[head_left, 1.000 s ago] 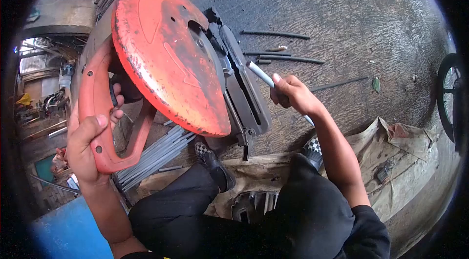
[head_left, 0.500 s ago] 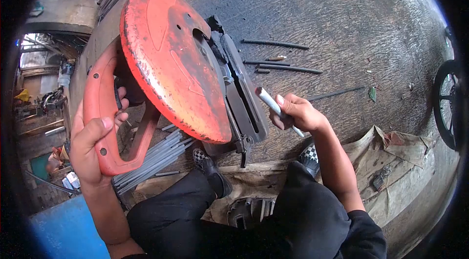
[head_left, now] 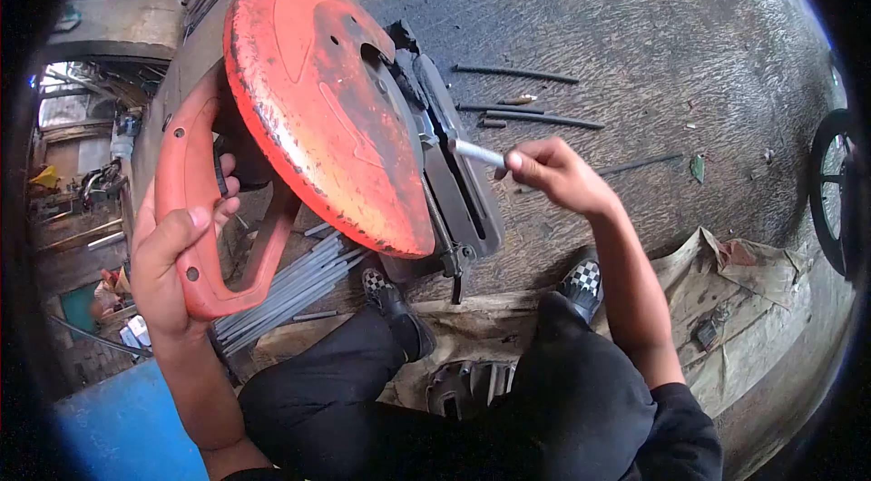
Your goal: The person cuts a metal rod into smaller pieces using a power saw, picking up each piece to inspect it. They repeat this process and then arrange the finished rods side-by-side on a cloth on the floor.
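A worker's left hand wraps the looped red handle of a floor saw, fingers curled through the opening and thumb across the grip. Just beyond it, the saw's scuffed red guard tilts above the dark metal base, which stands on the floor ahead of the worker's feet. The saw looks heavy and rigid; the handle offers the sure hold, well away from the blade side.

To the right of the guard, the right hand is closed around a short pale rod, thumb along the top, the free end at the edge of the base; whether the two touch cannot be told. The rod appears light, stiff and hard to break, perhaps slick if oily, and is best gripped toward the end away from the saw.

Gray pipes lie bundled beside the base, and a crumpled cloth spreads at right. Farther out, dark rods rest on the floor.

Compared with half a second earlier, the left hand keeps its hold on the handle, while the right hand is farther from the knee and the rod lies flatter, its tip closer to the base.
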{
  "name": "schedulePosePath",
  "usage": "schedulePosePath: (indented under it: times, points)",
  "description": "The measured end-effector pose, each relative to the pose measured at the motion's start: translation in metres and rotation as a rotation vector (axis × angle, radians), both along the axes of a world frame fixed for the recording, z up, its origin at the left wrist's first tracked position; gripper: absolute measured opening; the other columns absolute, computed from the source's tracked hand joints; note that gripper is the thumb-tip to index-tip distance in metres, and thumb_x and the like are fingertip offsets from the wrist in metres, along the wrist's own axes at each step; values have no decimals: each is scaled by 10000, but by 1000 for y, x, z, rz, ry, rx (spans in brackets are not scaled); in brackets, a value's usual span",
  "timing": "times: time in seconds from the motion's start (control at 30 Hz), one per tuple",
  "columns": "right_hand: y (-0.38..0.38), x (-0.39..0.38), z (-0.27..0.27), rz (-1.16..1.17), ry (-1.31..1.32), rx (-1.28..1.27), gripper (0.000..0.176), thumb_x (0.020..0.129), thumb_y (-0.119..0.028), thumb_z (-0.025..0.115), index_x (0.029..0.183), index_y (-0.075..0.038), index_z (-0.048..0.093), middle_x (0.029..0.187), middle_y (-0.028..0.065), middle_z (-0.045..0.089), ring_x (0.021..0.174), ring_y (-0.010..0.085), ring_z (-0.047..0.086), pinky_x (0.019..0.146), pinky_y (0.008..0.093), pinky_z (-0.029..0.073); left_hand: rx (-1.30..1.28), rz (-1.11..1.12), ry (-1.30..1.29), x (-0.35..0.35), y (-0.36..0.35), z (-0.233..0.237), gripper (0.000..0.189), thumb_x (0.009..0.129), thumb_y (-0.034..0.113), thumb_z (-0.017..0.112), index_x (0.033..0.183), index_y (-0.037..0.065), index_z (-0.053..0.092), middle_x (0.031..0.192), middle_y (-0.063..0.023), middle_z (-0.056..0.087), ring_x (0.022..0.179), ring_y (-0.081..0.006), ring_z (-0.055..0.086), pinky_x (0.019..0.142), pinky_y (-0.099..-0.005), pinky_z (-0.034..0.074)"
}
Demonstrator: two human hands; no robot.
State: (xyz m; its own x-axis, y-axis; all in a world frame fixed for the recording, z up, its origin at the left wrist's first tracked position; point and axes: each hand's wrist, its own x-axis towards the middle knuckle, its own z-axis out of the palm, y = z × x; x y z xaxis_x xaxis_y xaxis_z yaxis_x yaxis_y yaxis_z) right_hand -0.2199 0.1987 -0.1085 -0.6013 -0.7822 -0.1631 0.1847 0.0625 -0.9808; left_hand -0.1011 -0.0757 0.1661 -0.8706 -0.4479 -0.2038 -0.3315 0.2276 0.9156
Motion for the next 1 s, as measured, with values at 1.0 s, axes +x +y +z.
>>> schedulePosePath:
  times: [1.0]
  points:
    - [-70, -21, -21, -255, 935, 581, 294, 853, -411, 600, 887, -139, 704, 802, 130, 676, 888, 318, 622, 818, 527, 367, -73, 25, -99, 3, -10, 8, 635, 846, 128, 499, 1396, -102, 282, 1316, -246, 473, 1185, -291, 518, 1022, -400, 400]
